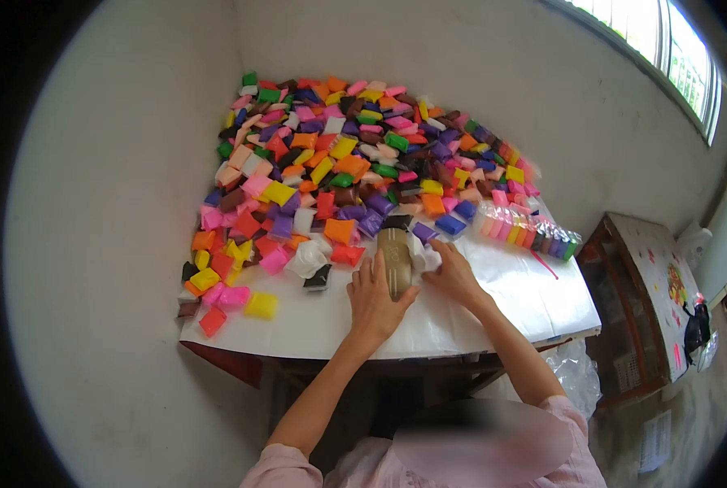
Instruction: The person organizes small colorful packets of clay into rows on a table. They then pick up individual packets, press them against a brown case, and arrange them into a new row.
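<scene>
Had the left hand (377,297) closed around the lower part of a gold-brown bottle-like object (395,264), gripping with fingers along one side and thumb across the near end. Had the right hand (454,281) bent at a white piece (427,259) just beside it; could not tell firm grip from light touch there. Saw the gold-brown bottle-like object on the white tabletop (314,325), between both hands, at the near edge of a heap of coloured packets (331,163).

Left hand (373,307) arches palm-down, thumb apart; right hand (456,280) curls inward.
</scene>
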A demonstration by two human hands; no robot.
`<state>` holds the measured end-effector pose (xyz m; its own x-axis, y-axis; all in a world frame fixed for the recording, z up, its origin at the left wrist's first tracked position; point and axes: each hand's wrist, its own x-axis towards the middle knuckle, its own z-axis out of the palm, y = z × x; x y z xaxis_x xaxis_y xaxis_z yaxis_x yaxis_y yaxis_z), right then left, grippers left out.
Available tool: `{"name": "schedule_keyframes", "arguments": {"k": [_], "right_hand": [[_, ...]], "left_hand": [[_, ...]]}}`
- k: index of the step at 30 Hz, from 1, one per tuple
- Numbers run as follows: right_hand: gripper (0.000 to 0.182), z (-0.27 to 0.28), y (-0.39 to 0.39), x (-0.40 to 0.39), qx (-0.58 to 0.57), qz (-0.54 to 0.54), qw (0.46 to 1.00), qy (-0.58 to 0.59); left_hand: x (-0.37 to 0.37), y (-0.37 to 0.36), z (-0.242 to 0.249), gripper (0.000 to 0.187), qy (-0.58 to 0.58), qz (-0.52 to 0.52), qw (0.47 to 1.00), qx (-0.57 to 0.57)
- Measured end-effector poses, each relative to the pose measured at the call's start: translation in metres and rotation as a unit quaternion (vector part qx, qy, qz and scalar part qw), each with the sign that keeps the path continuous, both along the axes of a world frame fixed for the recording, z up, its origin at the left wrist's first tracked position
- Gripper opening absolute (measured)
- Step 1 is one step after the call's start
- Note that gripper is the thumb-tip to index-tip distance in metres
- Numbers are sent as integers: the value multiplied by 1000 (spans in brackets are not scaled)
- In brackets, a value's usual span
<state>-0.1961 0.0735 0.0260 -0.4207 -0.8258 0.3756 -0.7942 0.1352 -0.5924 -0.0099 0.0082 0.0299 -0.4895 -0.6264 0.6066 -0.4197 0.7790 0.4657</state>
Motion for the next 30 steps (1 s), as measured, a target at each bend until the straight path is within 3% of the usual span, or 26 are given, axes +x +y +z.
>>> {"name": "schedule_keyframes", "arguments": {"k": [3,4,7,9,11,13,16,19,23,26,30], "right_hand": [[60,10,32,7,25,-31,999,-3],[57,9,39,7,25,-35,999,-11],[47,-2,54,10,8,-46,999,-25],[41,-13,56,13,-33,-49,998,-19],[31,-22,52,13,-80,-37,993,81],[26,-23,49,11,-92,-24,984,151],[21,-23,46,11,-75,-21,985,152],[20,-20,44,13,-51,-31,986,153],[18,-20,43,13,-51,-34,985,162],[19,-19,45,16,-42,-36,984,170],[22,-17,44,18,-36,-35,982,179]], "left_hand": [[17,-35,2,56,74,-41,996,-43],[24,-43,13,38,109,-35,990,-77],[34,-95,25,31,109,-23,993,-27],[35,-136,27,28,119,6,991,-61],[41,-176,37,29,85,93,973,-195],[53,-216,49,36,25,151,969,-192],[69,-234,80,43,-69,271,926,-255],[77,-266,82,49,-123,317,924,-174],[81,-320,75,49,-24,250,967,-43],[87,-356,54,46,-72,178,981,-31],[62,-338,23,44,-30,159,979,-123]]}}
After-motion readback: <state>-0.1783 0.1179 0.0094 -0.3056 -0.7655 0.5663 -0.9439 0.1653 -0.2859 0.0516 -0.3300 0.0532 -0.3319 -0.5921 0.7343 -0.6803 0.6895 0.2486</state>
